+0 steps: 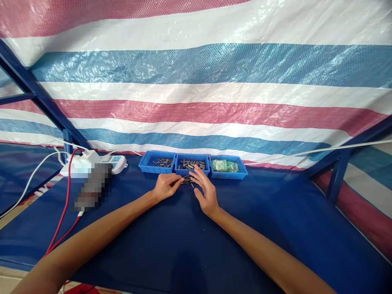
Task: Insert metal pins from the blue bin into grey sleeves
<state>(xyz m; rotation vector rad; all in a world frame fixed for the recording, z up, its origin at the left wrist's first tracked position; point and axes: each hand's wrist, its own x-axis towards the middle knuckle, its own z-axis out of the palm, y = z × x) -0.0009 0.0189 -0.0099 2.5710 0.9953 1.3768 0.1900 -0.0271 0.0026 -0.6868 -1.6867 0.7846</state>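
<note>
My left hand [165, 185] pinches a thin metal pin [184, 177] between thumb and fingers, just in front of the blue trays. My right hand [206, 190] is beside it with fingers spread, over a small pile of dark metal parts [187, 181] on the blue table cover [183, 237]. Three blue trays stand in a row behind the hands: the left tray [146, 164] holds thin metal pins, the middle tray [192, 157] holds dark short cylinders, the right tray [241, 171] holds green-and-white packets.
A white power strip [92, 162] with white and red cables lies at the back left, next to a blurred grey object [93, 185]. A striped red, white and blue tarp [196, 81] hangs behind the table. Blue metal frame bars stand on both sides.
</note>
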